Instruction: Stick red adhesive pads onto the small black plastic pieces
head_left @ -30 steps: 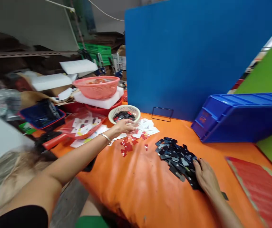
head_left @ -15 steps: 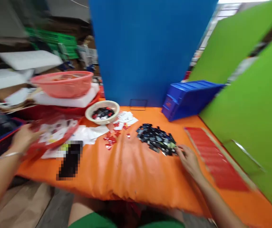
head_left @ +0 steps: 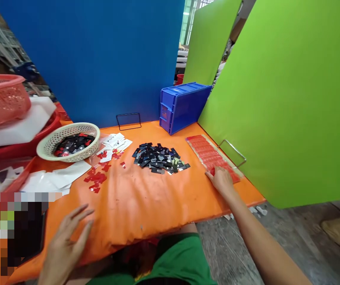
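Observation:
My left hand (head_left: 69, 237) hovers over the orange table cover (head_left: 128, 209) near its front edge, fingers apart and holding nothing. My right hand (head_left: 221, 179) rests at the near end of a red strip-like sheet (head_left: 208, 154) on the right, its fingers bent down onto it; whatever is under the fingertips is hidden. Between the hands, farther back, lies a heap of small black pieces (head_left: 155, 156) with a few pale green ones at its right side. Small red pieces (head_left: 97, 178) are scattered left of the heap.
A cream basket (head_left: 94, 132) of black and red pieces stands at left, near white papers (head_left: 65, 174) and a pink basket (head_left: 3, 103). A blue bin (head_left: 188, 107) stands at back right. Blue (head_left: 98, 59) and green (head_left: 291, 99) panels border the table.
The view has turned to the right. My left hand has left the red tray area and is over the table front. My right hand has moved from the black heap to the red sheet.

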Available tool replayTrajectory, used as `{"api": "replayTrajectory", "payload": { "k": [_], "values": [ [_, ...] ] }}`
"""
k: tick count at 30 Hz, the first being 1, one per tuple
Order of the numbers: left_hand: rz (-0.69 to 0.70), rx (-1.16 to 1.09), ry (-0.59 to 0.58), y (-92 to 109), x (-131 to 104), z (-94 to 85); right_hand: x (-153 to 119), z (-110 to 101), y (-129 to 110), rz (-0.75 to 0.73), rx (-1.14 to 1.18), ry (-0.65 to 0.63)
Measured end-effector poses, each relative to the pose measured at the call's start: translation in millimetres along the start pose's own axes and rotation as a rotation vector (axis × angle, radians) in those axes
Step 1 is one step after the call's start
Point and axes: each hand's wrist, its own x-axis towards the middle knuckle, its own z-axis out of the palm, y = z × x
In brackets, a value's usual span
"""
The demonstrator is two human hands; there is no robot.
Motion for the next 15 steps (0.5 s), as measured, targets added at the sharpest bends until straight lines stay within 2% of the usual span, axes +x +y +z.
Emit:
{"api": "replayTrajectory", "payload": {
  "k": [6,12,15],
  "values": [
    [0.031,-0.100,-0.111,9.3,-36.5,24.8,1.2,-13.3,-10.5,-0.046,-0.112,-0.138],
    [0.072,-0.198,-0.184,16.6,-46.7,43.8,12.6,-37.0,-11.9,-0.076,-0.095,-0.315],
    [0.078,-0.246,-0.211,31.2,-50.5,45.7,-7.9,-55.3,-12.0,-0.135,-0.013,-0.327]
  ]
}}
